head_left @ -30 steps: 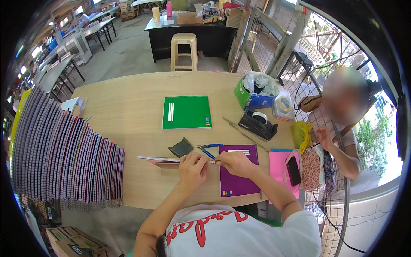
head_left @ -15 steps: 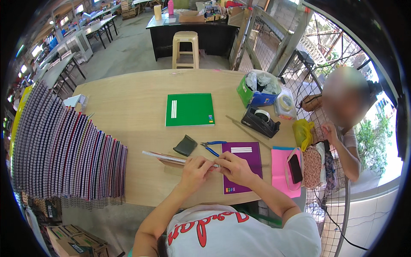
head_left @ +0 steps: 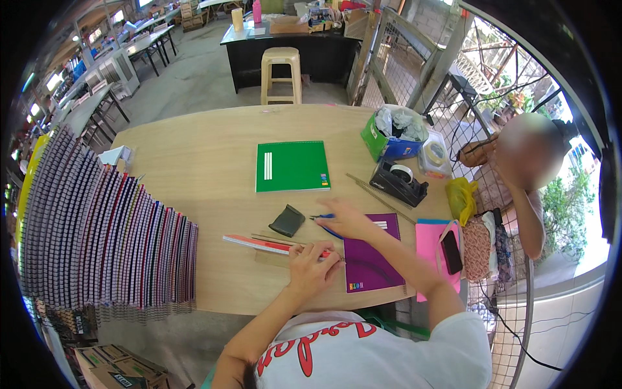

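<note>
My left hand (head_left: 312,264) is closed on a thin notebook (head_left: 256,242) with a red cover, held on its edge with a pale side facing up. Just right of it, my right hand (head_left: 350,220) reaches over blue-handled pliers (head_left: 332,232), fingers stretched out and slightly blurred. The hand hides part of the handles, and whether it touches them is unclear. Beneath my right forearm lies a purple notebook (head_left: 372,262). A dark grey curved block (head_left: 287,221) sits left of the pliers. Farther off, a green notebook (head_left: 293,166) lies flat.
A tall row of spiral-bound notebooks (head_left: 116,240) fills the left side. At the right are a tape dispenser (head_left: 398,183), a box of plastic bags (head_left: 395,133), loose wire coils (head_left: 379,196) and a phone (head_left: 451,253) on a pink folder (head_left: 427,275). Another person sits beyond the mesh.
My right hand has left the notebook's edge and moved up to the pliers. My left hand still holds the notebook, which has tilted to show more red. The other person's arm has shifted.
</note>
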`<state>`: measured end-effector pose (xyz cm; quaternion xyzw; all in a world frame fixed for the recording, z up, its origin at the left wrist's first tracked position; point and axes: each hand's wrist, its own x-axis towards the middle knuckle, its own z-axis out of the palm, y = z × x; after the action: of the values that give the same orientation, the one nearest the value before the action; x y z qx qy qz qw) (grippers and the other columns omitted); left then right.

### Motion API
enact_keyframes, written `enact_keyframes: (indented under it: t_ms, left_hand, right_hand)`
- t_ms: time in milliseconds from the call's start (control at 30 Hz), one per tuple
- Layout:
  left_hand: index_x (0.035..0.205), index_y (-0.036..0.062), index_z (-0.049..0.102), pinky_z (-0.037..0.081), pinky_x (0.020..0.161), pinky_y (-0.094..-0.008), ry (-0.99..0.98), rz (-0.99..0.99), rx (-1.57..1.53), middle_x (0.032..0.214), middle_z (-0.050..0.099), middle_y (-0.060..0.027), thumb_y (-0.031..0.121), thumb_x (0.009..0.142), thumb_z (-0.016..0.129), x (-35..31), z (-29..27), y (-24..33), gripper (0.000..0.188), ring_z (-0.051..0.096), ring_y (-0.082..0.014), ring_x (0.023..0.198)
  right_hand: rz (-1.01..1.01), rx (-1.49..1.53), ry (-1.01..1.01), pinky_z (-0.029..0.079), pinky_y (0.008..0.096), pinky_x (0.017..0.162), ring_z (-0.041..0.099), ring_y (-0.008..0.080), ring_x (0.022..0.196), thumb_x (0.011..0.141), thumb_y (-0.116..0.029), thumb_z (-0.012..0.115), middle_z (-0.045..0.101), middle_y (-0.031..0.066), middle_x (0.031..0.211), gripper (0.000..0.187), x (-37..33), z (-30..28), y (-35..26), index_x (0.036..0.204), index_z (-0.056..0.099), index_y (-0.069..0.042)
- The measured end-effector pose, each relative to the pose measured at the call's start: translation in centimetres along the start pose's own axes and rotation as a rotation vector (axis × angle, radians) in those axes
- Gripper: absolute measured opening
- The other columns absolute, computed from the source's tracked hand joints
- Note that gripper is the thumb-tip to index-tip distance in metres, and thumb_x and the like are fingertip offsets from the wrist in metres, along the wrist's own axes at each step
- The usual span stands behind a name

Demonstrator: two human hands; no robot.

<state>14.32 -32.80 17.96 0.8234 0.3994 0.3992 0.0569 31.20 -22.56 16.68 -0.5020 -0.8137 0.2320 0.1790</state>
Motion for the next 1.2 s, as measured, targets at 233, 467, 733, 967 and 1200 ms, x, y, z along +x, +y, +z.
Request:
enact_keyframes:
  t_ms: [233, 467, 733, 967, 1200]
  left_hand:
    - [0.094, 0.0197, 0.064, 0.033, 0.08, -0.0421, -0.033, -0.049, 0.033, 0.102, 0.059, 0.0045, 0.03, 0.073, 0.072, -0.3, 1.1, 0.0, 0.025, 0.056, -0.0153, 0.09]
    - [0.087, 0.0178, 0.062, 0.032, 0.084, -0.0429, -0.014, -0.126, 0.12, 0.089, 0.059, 0.0015, 0.027, 0.067, 0.075, -0.6, -0.8, -1.6, 0.025, 0.055, -0.0191, 0.086]
    - [0.081, 0.017, 0.061, 0.032, 0.078, -0.0406, -0.024, -0.13, 0.106, 0.079, 0.056, 0.001, 0.026, 0.061, 0.077, -0.2, -0.7, -2.0, 0.028, 0.054, -0.0199, 0.08]
    - [0.102, 0.0162, 0.058, 0.034, 0.077, -0.0402, -0.105, -0.175, 0.017, 0.089, 0.058, -0.0012, 0.028, 0.065, 0.079, 0.7, -1.2, -2.2, 0.044, 0.056, -0.021, 0.086]
    - [0.124, 0.0141, 0.047, 0.038, 0.081, -0.0429, -0.046, -0.147, -0.03, 0.119, 0.055, -0.0066, 0.024, 0.062, 0.082, 1.4, -1.9, -2.2, 0.071, 0.055, -0.0253, 0.105]
  right_hand:
    - [-0.038, -0.354, -0.377, 0.044, 0.0493, 0.092, 0.05, 0.0437, 0.109, 0.078, -0.058, 0.065, 0.054, 0.0273, 0.114, 0.076, 8.0, 10.7, -0.6, 0.134, 0.045, -0.01]
    - [-0.059, 0.46, -0.42, 0.044, 0.0386, 0.09, 0.056, 0.0302, 0.098, 0.081, -0.042, 0.066, 0.061, 0.0154, 0.096, 0.043, 1.8, -3.5, 3.8, 0.112, 0.069, -0.012]
    - [-0.244, 1.055, -0.533, 0.042, 0.0358, 0.085, 0.056, 0.0258, 0.09, 0.08, -0.035, 0.066, 0.061, 0.0154, 0.091, 0.042, -3.5, -5.7, 1.7, 0.114, 0.069, -0.01]
    - [-0.178, 0.572, -0.471, 0.041, 0.036, 0.089, 0.057, 0.0292, 0.097, 0.08, -0.04, 0.065, 0.063, 0.0199, 0.102, 0.047, -2.7, -5.3, 1.4, 0.116, 0.068, -0.01]
    - [-0.256, 0.545, -0.466, 0.042, 0.0361, 0.085, 0.057, 0.0278, 0.088, 0.081, -0.039, 0.067, 0.061, 0.016, 0.09, 0.047, -2.1, -5.0, 1.2, 0.117, 0.067, -0.009]
